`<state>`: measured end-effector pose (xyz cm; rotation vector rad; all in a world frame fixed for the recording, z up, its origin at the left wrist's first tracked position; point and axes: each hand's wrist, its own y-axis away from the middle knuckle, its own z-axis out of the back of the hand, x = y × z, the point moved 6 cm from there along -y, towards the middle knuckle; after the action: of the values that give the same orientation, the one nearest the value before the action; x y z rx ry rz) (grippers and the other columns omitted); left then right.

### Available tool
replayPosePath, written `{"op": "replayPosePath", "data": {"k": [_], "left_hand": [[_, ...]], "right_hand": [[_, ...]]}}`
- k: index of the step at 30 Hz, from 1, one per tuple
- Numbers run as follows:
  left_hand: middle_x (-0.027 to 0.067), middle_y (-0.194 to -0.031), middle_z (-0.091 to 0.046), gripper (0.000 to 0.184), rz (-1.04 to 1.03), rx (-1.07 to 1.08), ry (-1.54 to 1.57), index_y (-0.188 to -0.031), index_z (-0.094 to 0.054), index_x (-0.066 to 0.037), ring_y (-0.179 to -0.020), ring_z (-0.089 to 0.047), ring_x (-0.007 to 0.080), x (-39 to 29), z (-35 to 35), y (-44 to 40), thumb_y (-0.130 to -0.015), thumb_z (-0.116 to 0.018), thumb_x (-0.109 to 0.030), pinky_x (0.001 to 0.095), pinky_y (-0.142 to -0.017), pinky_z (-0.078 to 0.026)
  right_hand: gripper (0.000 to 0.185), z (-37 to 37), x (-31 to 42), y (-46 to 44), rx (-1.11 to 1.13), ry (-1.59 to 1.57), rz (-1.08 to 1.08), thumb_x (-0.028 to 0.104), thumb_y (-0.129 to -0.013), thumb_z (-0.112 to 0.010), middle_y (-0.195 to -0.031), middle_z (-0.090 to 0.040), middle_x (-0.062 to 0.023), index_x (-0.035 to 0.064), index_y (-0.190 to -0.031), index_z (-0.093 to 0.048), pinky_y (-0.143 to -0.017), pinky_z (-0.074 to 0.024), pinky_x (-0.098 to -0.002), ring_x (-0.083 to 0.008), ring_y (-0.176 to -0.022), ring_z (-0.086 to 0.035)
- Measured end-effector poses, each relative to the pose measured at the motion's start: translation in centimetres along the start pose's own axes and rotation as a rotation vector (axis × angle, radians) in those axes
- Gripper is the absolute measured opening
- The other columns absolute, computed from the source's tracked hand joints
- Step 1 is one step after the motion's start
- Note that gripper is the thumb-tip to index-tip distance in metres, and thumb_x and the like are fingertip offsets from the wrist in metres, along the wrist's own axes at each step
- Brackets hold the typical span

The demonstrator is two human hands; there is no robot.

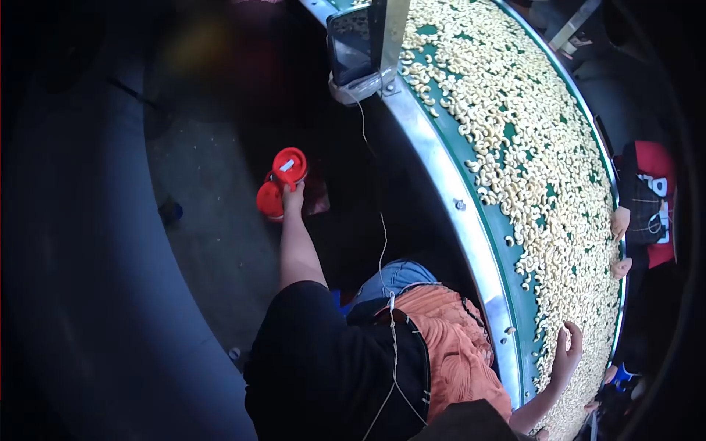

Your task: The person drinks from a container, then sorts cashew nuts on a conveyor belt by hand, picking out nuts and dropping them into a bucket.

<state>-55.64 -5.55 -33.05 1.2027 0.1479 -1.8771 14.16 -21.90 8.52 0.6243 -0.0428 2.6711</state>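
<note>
My left hand reaches out to the left, away from the belt, its fingers closed around a red round-topped container with a white mark on top. A second red round piece sits right beside it; whether the two are joined I cannot tell. Over the near part of the belt is my right hand, fingers curved and apart from the thumb. Pale cashews lie thickly under and around it. A whitish bit shows near those fingertips, too small to tell whether it is held.
The curved green conveyor belt has a metal rim. A phone-like device is fixed to a metal post. Across the belt, another person's hands rest at the far edge. A thin cable hangs down beside me.
</note>
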Motion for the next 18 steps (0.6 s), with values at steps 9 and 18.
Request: {"op": "replayPosePath", "data": {"k": [9,18], "left_hand": [[0.0109,-0.091,-0.06,0.036,0.138,-0.32,0.199,-0.105,-0.055,0.0,-0.076,-0.057,0.0209,8.0,4.2,-2.6,-0.077,-0.065,-0.019,0.0324,-0.066,-0.045],[0.0062,-0.065,-0.056,0.023,0.195,-0.374,0.377,-0.083,-0.059,0.004,-0.048,-0.049,0.0135,0.9,14.6,8.9,-0.076,-0.065,-0.016,0.0276,-0.044,-0.042]], "right_hand": [[0.021,0.5,-0.8,1.4,0.055,-0.003,-0.004,0.01,-0.083,-0.056,-0.099,-0.058,-0.0112,-0.0022,-0.1,-0.055,-0.089,-0.0382,-0.031,-0.0219,-0.097,-0.053],[0.011,1.4,2.1,-0.4,0.037,-0.312,0.153,0.005,-0.08,-0.058,-0.087,-0.059,-0.0095,-0.0023,-0.089,-0.059,-0.077,-0.0421,-0.0281,-0.0185,-0.085,-0.055]]}}
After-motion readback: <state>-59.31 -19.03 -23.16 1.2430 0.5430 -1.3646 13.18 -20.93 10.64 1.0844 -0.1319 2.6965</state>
